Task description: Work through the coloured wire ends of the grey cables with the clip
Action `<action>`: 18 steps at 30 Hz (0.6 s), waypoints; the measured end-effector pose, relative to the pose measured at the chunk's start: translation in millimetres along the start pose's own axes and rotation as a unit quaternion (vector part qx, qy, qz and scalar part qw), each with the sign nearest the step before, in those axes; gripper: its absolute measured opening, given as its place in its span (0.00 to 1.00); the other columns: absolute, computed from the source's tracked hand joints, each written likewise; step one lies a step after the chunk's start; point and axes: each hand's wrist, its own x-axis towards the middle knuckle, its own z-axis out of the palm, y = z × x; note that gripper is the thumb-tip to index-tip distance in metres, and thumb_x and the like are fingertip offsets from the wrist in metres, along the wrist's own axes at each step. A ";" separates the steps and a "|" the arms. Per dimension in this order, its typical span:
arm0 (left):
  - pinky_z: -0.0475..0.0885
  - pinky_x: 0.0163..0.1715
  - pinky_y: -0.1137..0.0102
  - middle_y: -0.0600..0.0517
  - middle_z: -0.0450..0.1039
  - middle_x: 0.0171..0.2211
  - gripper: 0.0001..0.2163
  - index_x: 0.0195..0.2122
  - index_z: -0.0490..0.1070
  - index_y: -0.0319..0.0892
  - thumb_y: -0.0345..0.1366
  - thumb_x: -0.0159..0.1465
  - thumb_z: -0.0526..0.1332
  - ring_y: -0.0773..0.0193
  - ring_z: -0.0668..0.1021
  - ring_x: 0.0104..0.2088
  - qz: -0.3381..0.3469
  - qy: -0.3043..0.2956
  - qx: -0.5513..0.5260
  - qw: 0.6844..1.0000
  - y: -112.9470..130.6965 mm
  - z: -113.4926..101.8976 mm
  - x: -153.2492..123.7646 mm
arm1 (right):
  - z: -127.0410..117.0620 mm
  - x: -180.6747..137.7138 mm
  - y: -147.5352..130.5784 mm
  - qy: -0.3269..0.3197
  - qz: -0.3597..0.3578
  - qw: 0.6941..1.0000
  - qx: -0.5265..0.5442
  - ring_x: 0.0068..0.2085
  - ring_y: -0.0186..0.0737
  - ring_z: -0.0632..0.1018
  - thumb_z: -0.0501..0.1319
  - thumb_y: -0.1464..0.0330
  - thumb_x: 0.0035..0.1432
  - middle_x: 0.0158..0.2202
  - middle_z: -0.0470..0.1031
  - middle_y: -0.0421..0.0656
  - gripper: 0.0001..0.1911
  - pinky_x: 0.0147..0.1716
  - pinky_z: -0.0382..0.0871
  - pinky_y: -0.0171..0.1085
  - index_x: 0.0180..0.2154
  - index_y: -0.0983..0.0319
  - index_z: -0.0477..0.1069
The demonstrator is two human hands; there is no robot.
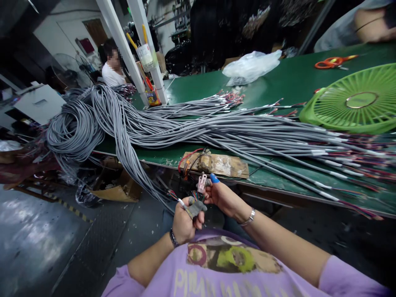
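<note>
The left hand (185, 220) is clamped on a white-sleeved cable end (183, 203) just short of the bench (188, 82), its fingers partly covered by grey cloth (197, 208), perhaps for protection, while the fanned coloured wires (194, 194) are angled toward the right hand (220, 197), seemingly to be kept within its reach. The right hand, fitted with a blue thumb cover (214, 178), is curled close by the wires; whether they are pinched cannot be told. A pinkish clip-like piece (202, 183) is seen beside its fingertips. Just beyond, a worn wooden board (230, 165) is set at the bench edge, likely for handiness. Farther back, grey cables (185, 131) are laid lengthwise, presumably against tangling. Beyond them, a green fan (334, 97), orange-handled scissors (328, 63) and a plastic bag (252, 69) are placed well apart from the hands.
</note>
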 end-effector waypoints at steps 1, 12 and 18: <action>0.50 0.08 0.78 0.56 0.67 0.11 0.13 0.22 0.68 0.40 0.45 0.52 0.64 0.75 0.61 0.08 0.000 0.005 0.002 1.000 1.0 1.9 1.3 | 1.2 1.3 -1.2 -0.004 -0.004 1.000 -0.002 0.23 0.30 0.68 0.59 0.48 0.51 0.25 0.69 0.41 0.24 0.21 0.68 0.29 0.29 0.64 0.71; 0.52 0.09 0.77 0.56 0.67 0.12 0.14 0.21 0.67 0.39 0.45 0.53 0.64 0.74 0.63 0.09 0.009 0.005 0.077 0.997 -9.9 -3.4 3.6 | -1.8 -18.5 1.5 -0.091 -0.035 0.984 -0.149 0.24 0.33 0.71 0.68 0.56 0.45 0.24 0.72 0.40 0.19 0.25 0.64 0.33 0.32 0.64 0.71; 0.52 0.09 0.77 0.56 0.66 0.12 0.16 0.20 0.65 0.40 0.46 0.54 0.64 0.75 0.63 0.09 0.002 -0.012 0.092 0.996 -11.3 -6.0 1.9 | 3.4 -18.2 7.9 -0.072 -0.058 0.984 -0.155 0.22 0.34 0.71 0.68 0.56 0.45 0.21 0.72 0.41 0.19 0.23 0.62 0.34 0.29 0.65 0.71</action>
